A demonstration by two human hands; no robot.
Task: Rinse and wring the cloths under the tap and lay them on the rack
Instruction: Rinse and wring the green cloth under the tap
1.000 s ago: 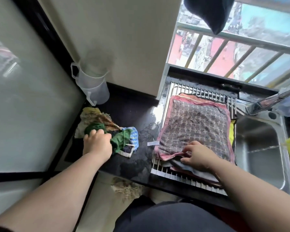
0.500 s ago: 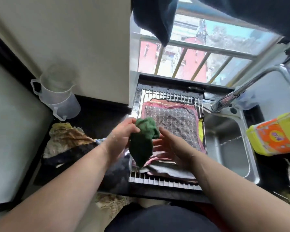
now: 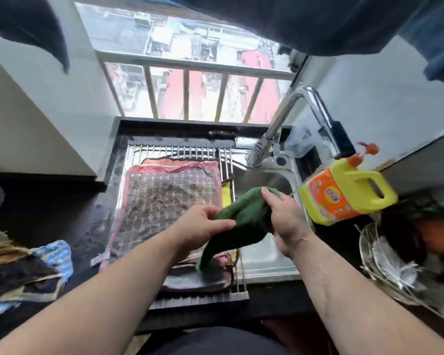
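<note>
The fingers of the left hand are curled round the middle of a green cloth, thumb on top. The right hand, just right of centre in the frame, grips the cloth's upper end, its thumb pressed across the fabric. Both hands hold the cloth between them, bunched into a thick roll. Its upper end is over the steel sink; its lower end trails down and left onto the near edge of the rack.

The rack of metal rods fills the centre of the frame, and a pink-edged checked cloth lies flat on it, over other folded cloths. The tap slants down from the upper right toward the sink's far corner.

At the right, a yellow detergent bottle with an orange label stands beside the sink, and a wire basket sits lower right. At the lower left, a pile of crumpled cloths rests on the dark tabletop. A barred window fills the top centre, with dark clothing hanging above.
</note>
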